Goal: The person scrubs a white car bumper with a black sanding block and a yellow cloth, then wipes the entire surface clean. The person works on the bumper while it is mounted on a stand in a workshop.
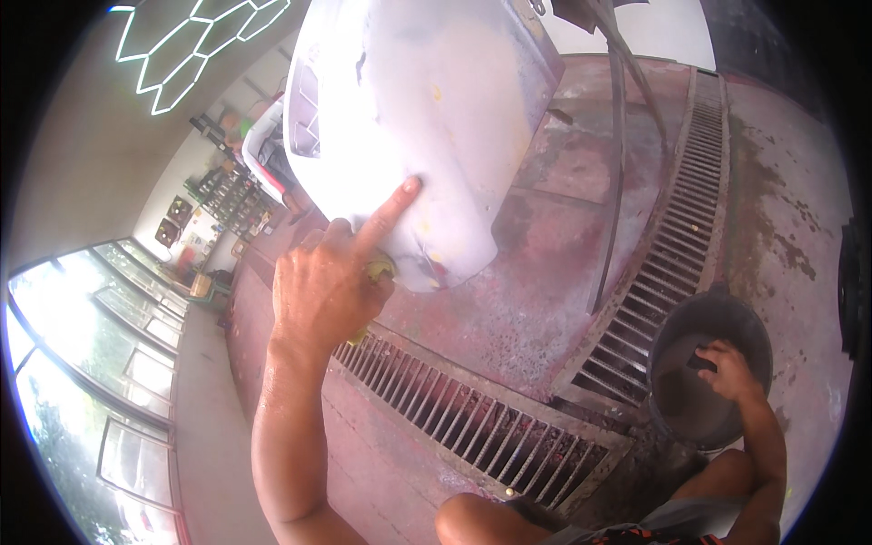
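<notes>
Overhead, a large white sanded car body panel (427, 118) hangs above the red concrete floor (536, 291). Lower right, a dark round bucket (758, 331) takes the right hand (727, 368), closed on something dark. Left hand (331, 286) points, fingertip touching the panel, fingers curled around a small yellow piece (380, 268).

Head-worn fisheye, looking down — close over hands (single view), floor beyond

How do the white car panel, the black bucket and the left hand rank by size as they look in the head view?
1. White car panel, by far the largest.
2. Black bucket.
3. Left hand; it looks close to the bucket in size and is nearer the camera, so that order is unsure.
</notes>
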Tool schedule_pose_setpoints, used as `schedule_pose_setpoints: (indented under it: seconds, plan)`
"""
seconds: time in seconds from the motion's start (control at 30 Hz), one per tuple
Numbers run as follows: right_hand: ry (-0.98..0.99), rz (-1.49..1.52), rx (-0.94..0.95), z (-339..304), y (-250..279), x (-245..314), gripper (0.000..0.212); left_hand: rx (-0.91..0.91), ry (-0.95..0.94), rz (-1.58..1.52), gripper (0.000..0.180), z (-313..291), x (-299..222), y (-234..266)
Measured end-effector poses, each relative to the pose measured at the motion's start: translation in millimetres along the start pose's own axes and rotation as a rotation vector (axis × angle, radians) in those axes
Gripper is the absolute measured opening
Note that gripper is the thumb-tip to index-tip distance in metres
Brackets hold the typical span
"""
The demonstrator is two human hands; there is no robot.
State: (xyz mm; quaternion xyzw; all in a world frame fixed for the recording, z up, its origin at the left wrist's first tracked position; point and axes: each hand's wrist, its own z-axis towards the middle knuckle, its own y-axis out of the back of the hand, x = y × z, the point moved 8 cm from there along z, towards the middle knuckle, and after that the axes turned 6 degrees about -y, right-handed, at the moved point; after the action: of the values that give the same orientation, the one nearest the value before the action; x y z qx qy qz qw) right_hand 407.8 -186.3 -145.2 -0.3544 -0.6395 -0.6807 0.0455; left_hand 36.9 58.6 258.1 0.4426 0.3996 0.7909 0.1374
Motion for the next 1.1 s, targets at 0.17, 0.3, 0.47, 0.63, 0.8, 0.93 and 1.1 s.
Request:
schedule_pose_setpoints:
  seconds: [0.17,0.3,0.47,0.63,0.8,0.93,1.1]
  plan:
    - [0.001,-0.005,0.014,0,-2,2,0.047,-0.134,0.111,0.024,0.097,21,33,36]
    - [0.008,-0.042,0.002,1,-4,-3,0.046,-0.02,0.146,-0.009,0.113,30,31,33]
    - [-0.006,-0.014,0.036,2,-5,-3,0.047,-0.108,0.047,-0.064,0.101,15,20,18]
    - [-0.015,-0.026,0.045,2,-8,-4,0.047,-0.072,0.018,-0.064,0.104,6,9,6]
    - [-0.042,-0.031,0.096,1,-12,-5,0.048,0.052,0.055,0.035,0.108,6,7,14]
    - [-0.076,-0.001,0.098,0,-11,-10,0.048,-0.042,0.138,0.073,0.11,35,26,53]
    - [-0.024,-0.025,0.053,4,-14,-11,0.047,-0.102,0.078,0.116,0.092,55,33,76]
